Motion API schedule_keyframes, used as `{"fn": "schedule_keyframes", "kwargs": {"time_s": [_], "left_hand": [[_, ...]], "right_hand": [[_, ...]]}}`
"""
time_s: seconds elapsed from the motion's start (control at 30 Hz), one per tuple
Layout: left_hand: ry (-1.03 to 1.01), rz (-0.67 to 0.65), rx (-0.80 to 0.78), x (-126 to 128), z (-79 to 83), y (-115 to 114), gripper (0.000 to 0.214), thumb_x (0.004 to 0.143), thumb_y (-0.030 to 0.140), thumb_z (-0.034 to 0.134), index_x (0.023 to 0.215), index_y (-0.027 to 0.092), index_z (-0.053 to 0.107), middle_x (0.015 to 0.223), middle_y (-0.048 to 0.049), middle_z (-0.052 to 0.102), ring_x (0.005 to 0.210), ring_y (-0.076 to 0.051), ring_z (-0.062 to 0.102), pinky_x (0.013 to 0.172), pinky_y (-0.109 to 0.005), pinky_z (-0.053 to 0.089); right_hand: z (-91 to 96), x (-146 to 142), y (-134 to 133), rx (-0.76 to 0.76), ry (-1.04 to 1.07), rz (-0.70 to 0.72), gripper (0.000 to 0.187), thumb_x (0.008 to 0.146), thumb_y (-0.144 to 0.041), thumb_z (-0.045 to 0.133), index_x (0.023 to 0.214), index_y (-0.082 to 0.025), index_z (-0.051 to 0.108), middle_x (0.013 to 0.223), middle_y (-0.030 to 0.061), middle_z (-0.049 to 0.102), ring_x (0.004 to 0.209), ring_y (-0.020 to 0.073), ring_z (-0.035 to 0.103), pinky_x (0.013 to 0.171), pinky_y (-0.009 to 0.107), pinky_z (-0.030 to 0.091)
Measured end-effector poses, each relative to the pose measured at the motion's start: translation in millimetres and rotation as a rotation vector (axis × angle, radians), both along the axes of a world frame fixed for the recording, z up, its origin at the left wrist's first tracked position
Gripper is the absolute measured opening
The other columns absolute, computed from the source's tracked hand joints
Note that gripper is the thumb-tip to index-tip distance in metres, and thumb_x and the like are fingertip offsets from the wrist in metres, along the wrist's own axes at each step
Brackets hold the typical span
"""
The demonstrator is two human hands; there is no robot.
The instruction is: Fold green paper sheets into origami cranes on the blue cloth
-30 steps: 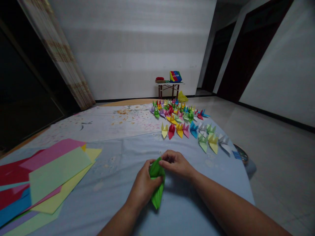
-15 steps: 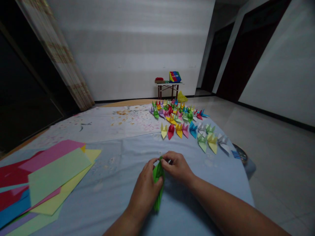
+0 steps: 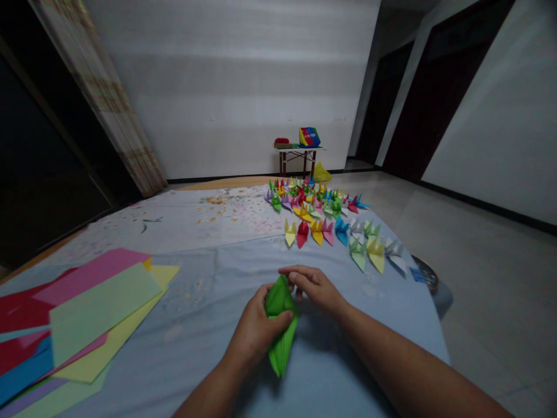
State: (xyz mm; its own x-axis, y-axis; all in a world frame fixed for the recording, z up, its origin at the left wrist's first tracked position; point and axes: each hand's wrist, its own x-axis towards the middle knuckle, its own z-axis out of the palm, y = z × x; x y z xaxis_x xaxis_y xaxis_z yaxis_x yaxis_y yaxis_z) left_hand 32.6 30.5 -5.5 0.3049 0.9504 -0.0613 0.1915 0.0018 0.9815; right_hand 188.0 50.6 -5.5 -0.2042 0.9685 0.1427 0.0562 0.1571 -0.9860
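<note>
- Step in hand, our read: mid-fold on a green origami crane (image 3: 281,325). Body is formed, narrow point hangs down, upper flaps look unfinished.
- Location: lower centre of frame, held in the air just above the cloth.
- Left hand (image 3: 255,328): fingers wrapped round the crane's body, thumb pressed across its front face. Firm hold.
- Right hand (image 3: 315,288): fingers curled and close together at the crane's top edge. We cannot tell if they pinch the paper or only sit just beside it.
- Next move, our call: needs a clean pinch on the upper flap with the right fingers, left hand keeping the body steady.
- Surface: light-blue cloth (image 3: 209,342) under the hands, paint-flecked white sheet (image 3: 174,223) beyond it.
- Lower left: overlapping origami paper sheets (image 3: 100,307) in pink, red, blue, yellow and pale green.
- Upper centre to right: rows of folded paper cranes (image 3: 343,231) in mixed colours.
- Room: small folding table (image 3: 298,150) against the white wall (image 3: 217,87), rainbow-coloured box (image 3: 310,137) on it. Striped curtain (image 3: 104,87) upper left, tiled floor (image 3: 478,290) on the right.
</note>
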Motion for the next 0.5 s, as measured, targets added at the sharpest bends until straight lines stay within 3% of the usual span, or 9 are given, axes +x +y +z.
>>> {"fn": "schedule_keyframes", "kwargs": {"time_s": [0.17, 0.5], "left_hand": [[-0.067, -0.031, -0.091, -2, -0.9, 2, 0.047, 0.060, 0.020, 0.067, 0.103, 0.014, 0.050, 0.082, -0.0017, 0.060, 0.069, -0.015, 0.056, 0.060, -0.024, 0.044], [-0.060, -0.058, -0.091, 0, -0.5, 0, 0.048, 0.060, 0.018, 0.066, 0.105, 0.012, 0.050, 0.087, -0.0042, 0.060, 0.073, -0.016, 0.055, 0.065, -0.025, 0.044]], "right_hand": [[-7.7, 7, 9, -0.147, 0.106, 0.115, 0.034, 0.069, -0.041, 0.062, 0.086, -0.013, 0.067, 0.063, 0.0004, 0.058, 0.054, 0.0085, 0.050, 0.047, 0.019, 0.038], [-12.9, 8, 9, -0.181, 0.161, 0.161, 0.031, 0.065, -0.041, 0.068, 0.078, -0.013, 0.067, 0.056, -0.0020, 0.056, 0.048, 0.0055, 0.046, 0.046, 0.018, 0.034]]}}
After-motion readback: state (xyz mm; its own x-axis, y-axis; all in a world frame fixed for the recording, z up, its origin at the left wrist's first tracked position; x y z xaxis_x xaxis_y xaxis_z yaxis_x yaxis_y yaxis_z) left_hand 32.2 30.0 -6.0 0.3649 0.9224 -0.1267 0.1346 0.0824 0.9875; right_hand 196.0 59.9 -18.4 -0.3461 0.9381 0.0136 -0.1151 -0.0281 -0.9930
